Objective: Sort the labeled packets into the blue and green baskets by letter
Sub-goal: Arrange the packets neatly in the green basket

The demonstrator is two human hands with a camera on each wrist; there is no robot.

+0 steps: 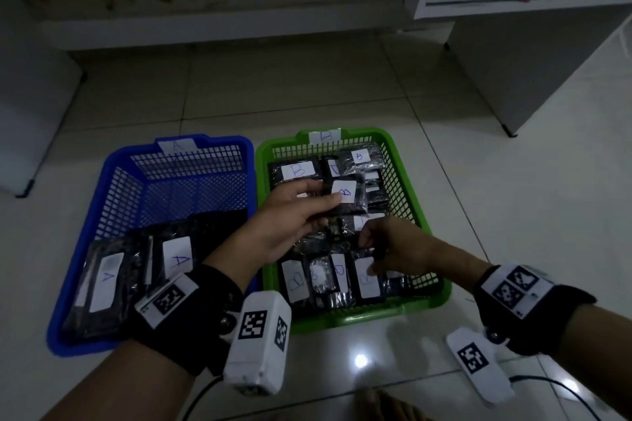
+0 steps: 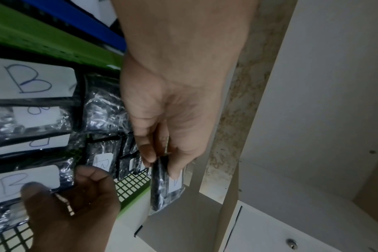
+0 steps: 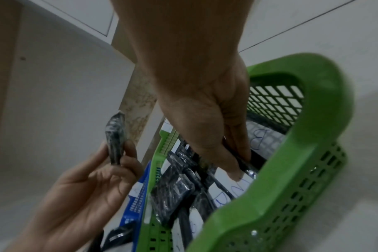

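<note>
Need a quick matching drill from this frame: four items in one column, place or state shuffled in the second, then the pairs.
Column 1
1. left hand
2. right hand
3. blue basket
4. green basket

Column 2
a. tagged A, holds A packets at its near end
b. pinches a B packet held up over the green basket
c. tagged B, packed with B packets
d. reaches down into the green basket, fingers on a packet lying there

Pairs: 1-b, 2-d, 3-a, 4-c

packets (image 1: 345, 196): glossy crinkled plastic, paper labels | baskets (image 1: 191, 191): plastic mesh | floor (image 1: 513, 215): glossy tile
</note>
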